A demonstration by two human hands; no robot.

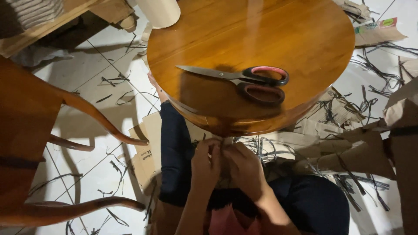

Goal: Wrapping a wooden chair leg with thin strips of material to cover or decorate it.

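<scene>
My left hand [205,162] and my right hand [244,167] meet in my lap, just below the edge of the round, glossy wooden table [209,39], fingers pinched together on a small piece of brown cardboard [226,142] between them. The steel scissors with red-and-black handles [248,79] lie untouched on the tabletop, blades closed. Cardboard sheets [148,152] and dark thin strips [374,69] litter the white tiled floor [87,74].
</scene>
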